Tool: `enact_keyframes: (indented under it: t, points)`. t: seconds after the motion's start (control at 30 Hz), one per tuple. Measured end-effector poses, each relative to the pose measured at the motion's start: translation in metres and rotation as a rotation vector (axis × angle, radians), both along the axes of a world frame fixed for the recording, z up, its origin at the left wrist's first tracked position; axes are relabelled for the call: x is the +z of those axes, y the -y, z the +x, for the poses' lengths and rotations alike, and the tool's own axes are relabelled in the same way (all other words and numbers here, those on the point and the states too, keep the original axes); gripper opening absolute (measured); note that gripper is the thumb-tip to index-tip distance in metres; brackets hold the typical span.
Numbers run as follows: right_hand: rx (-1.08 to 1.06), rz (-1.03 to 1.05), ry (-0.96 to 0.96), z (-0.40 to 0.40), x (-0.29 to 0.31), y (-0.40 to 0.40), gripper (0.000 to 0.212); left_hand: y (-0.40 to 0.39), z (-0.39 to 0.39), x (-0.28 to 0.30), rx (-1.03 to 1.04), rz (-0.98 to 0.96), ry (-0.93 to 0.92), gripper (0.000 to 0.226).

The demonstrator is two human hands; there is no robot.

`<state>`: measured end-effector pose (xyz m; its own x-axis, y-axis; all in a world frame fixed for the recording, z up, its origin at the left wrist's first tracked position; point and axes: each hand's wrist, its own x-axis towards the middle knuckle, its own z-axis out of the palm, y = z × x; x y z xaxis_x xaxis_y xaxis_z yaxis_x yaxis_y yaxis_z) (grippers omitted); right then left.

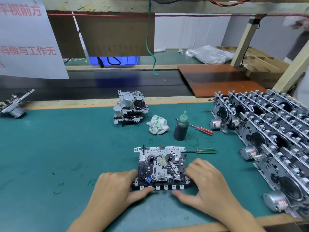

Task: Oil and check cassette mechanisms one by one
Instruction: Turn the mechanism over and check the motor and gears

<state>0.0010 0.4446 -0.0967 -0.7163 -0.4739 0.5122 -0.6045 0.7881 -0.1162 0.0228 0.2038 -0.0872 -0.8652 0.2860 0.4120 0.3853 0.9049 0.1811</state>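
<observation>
On the green mat (50,148), near the front edge, one cassette mechanism (161,168) lies flat, reels up, between both hands. Left hand (113,186) and right hand (207,181) grip its sides, fingers curled round them, thumbs at the key row. Oil bottle (181,128) stands just beyond, untouched; stacked mechanisms (267,131) sit right.

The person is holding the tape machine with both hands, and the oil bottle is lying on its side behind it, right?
Not quite. The head view shows the oil bottle standing upright, nozzle pointing up, not lying on its side. The rest is right: the left hand and right hand hold the tape machine, and the bottle is behind it.
</observation>
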Motion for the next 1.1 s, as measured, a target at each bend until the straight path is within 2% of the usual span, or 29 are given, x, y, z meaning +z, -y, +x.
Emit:
enact_keyframes:
  t: [0.13, 0.27, 0.7, 0.9, 1.0, 1.03, 1.1]
  points:
    - [-0.058, 0.006, -0.057, 0.001, -0.002, 0.003, 0.048, -0.007, 0.003, 0.001, 0.065, 0.032, 0.032, 0.065]
    - [0.009, -0.027, -0.009, 0.0, 0.0, 0.001, 0.05, -0.017, 0.003, -0.002, 0.207, 0.065, 0.09, 0.062]
    - [-0.156, -0.026, -0.073, 0.001, -0.002, 0.006, 0.058, -0.006, 0.0, -0.005, -0.012, 0.091, 0.085, 0.076]
    - [-0.021, 0.047, -0.043, 0.0, 0.001, 0.001, 0.049, -0.005, -0.003, -0.003, 0.081, 0.087, 0.146, 0.073]
    - [-0.024, 0.026, 0.047, 0.002, 0.009, 0.002, 0.05, -0.002, -0.001, 0.005, 0.051, 0.136, 0.146, 0.069]
    - [-0.016, -0.042, 0.126, 0.002, 0.014, 0.003, 0.05, -0.002, -0.001, 0.009, 0.043, 0.192, 0.146, 0.068]
    - [-0.003, -0.296, 0.317, 0.002, 0.025, 0.005, 0.047, -0.003, -0.002, 0.016, 0.039, 0.421, 0.152, 0.073]
